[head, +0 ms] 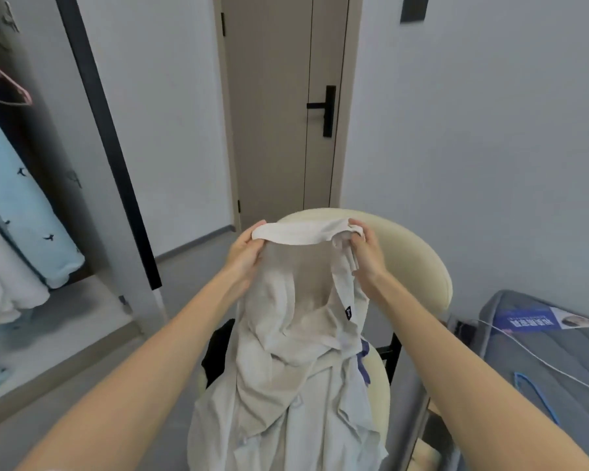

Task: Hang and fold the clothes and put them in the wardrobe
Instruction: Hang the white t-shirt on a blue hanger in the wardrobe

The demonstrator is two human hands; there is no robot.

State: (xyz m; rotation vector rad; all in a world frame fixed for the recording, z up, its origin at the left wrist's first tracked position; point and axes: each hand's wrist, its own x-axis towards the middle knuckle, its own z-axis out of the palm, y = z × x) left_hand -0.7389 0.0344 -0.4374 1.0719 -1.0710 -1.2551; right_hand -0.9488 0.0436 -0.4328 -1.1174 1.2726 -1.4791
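I hold a pale beige shirt (286,362) up by its collar in front of me. My left hand (245,253) grips the collar's left end and my right hand (366,253) grips the right end. The shirt hangs down over a cream chair (419,266), with more light clothes under it on the seat. The open wardrobe (48,321) is at the left, with a light blue patterned garment (24,205) and white clothes hanging inside. A pink hanger (11,83) hangs on its rail.
A closed beige door (279,107) with a black handle stands straight ahead. At the right is a grey bed (551,362) with a blue hanger (538,399), a white cable and a leaflet on it. Grey floor lies between chair and wardrobe.
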